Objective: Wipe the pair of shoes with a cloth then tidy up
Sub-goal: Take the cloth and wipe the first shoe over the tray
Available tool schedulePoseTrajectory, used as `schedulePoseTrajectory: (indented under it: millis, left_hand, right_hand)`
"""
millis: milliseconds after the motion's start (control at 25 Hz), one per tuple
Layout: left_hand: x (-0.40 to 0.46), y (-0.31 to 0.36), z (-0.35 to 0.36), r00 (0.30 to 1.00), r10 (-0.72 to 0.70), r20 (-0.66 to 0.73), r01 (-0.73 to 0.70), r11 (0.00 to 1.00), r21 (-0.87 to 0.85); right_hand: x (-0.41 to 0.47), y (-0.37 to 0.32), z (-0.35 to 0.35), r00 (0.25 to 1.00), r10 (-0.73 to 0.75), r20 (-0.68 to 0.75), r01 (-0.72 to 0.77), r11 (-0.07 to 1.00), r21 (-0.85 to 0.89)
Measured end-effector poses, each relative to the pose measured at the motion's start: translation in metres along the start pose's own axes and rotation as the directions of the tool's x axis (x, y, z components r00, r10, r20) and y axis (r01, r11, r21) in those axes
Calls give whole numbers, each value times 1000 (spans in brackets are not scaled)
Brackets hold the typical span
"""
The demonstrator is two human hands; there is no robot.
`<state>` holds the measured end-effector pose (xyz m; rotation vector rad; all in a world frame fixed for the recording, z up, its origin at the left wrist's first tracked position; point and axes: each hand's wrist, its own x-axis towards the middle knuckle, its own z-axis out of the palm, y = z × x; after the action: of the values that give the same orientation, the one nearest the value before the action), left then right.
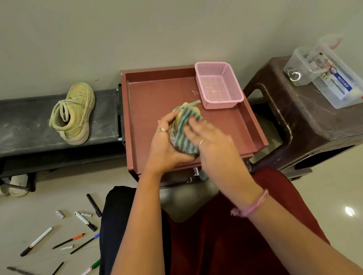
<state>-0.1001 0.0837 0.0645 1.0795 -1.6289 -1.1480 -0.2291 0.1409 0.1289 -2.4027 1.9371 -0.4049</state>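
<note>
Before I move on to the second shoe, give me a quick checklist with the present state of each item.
1. Left hand holds the first shoe over the tray: ok.
2. Right hand presses the cloth on that shoe: ok.
3. First shoe wiped clean: cannot tell, the cloth covers most of it.
4. Second shoe in view, on the bench: ok.
5. Basket in the tray corner, apart from the hands: ok.
6. Floor tidy: not ok, pens lie scattered.
</note>
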Motion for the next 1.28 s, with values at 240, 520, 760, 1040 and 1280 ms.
schedulePoseTrajectory:
  millis: [240,520,760,1040,1280]
  left_hand:
    - [-2,-8,-5,999,-16,-29,16,1000,-10]
    - [-8,-8,-15,999,-12,-53,11,1000,-15]
    - [-12,-12,-24,996,11,-93,-16,999,-51]
    - [-17,-6,-45,1000,-22,-20,27,972,232]
    - [-34,-4,-38,994,-46,-102,78,939,334]
  right_hand:
    - [-43,-1,27,989,-79,-127,81,997,7]
    - [8,-8,-13,963,97,-252,-40,975,220]
    - [-17,-21,27,996,-83,-22,84,995,54]
    - [-36,-25,44,975,-169,-145,182,980,80]
    - [-42,-14,78,965,-254,-65,263,936,236]
